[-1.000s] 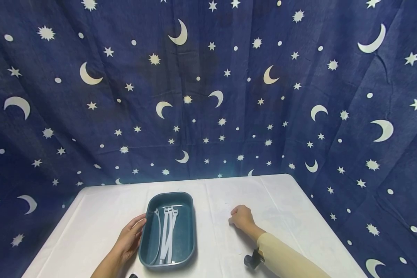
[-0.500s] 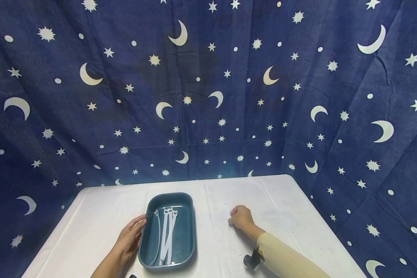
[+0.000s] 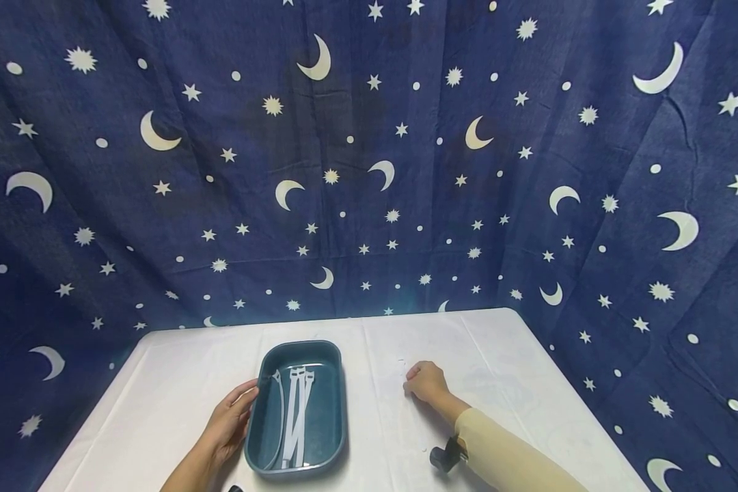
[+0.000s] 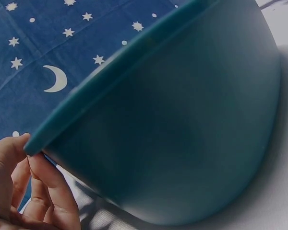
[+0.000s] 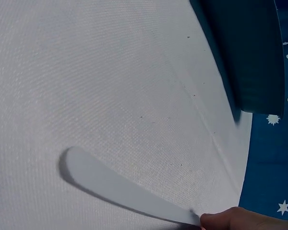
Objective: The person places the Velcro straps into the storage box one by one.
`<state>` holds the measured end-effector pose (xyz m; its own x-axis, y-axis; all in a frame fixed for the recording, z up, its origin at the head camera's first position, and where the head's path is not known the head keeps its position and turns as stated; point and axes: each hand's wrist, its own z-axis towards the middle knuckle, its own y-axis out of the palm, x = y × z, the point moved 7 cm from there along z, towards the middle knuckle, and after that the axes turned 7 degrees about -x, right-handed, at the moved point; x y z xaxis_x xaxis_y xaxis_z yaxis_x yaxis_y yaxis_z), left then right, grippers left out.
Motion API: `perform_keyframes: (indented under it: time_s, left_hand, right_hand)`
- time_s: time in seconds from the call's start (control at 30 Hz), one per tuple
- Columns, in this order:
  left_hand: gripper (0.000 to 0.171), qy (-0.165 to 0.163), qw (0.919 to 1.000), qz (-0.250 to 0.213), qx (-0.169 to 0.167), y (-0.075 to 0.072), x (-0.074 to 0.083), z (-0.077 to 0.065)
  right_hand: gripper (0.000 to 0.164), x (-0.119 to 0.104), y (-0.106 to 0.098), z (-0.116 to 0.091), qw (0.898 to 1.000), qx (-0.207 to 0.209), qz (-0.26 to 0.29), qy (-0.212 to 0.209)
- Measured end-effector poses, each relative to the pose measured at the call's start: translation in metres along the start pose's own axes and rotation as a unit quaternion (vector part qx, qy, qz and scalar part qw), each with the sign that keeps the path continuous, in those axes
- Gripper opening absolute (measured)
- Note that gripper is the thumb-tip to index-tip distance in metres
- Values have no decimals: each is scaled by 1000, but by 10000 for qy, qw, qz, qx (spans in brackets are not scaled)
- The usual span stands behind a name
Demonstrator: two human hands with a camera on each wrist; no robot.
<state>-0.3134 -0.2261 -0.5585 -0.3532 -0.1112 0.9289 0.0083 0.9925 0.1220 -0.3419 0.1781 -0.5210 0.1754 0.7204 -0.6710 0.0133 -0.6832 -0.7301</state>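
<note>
A dark teal bin [image 3: 343, 410] stands on the white-covered table. My left hand [image 3: 227, 417] pinches its left rim, thumb above and fingers below, as the left wrist view shows on the bin wall [image 4: 182, 120]. Inside lie several white hook-and-loop cable ties [image 3: 293, 413], most bunched together lengthwise and one curved along the left side. To the right of the bin, my right hand [image 3: 427, 383] is low over the tablecloth. In the right wrist view, its fingertips [image 5: 230, 219] pinch the end of one white cable tie [image 5: 120, 187], whose rounded end points away across the cloth.
White cloth covers the table [image 3: 178, 383], with faint creases. A dark blue curtain [image 3: 369, 205] with moons and stars hangs behind and on both sides. A black wrist mount [image 3: 445, 456] sits at the right sleeve [image 3: 504, 451].
My right hand has shifted very slightly away from me. The left hand, the bin and the ties in it stay where they were.
</note>
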Motion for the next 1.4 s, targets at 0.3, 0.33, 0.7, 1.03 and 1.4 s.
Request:
perform_keyframes:
  time_s: [0.3, 0.33, 0.7, 1.03, 1.4]
  left_hand:
    - [70, -31, 10000, 0, -6, 0, -1, 1]
    - [70, -23, 10000, -10, -9, 0, -1, 1]
    - [70, -23, 10000, 13, -11, 0, -1, 1]
    - [68, 22, 10000, -12, -29, 0, 0, 0]
    - [70, -6, 10000, -9, -42, 0, -1, 1]
  right_hand:
    - [14, 8, 0, 2, 9987, -176, 431, 223]
    - [14, 9, 1, 2, 9981, -211, 494, 293]
    - [20, 13, 4, 7, 9914, -476, 714, 988]
    - [24, 2, 1, 2, 9768, -867, 1750, 872]
    - [26, -7, 7, 0, 9606, -1332, 2326, 741]
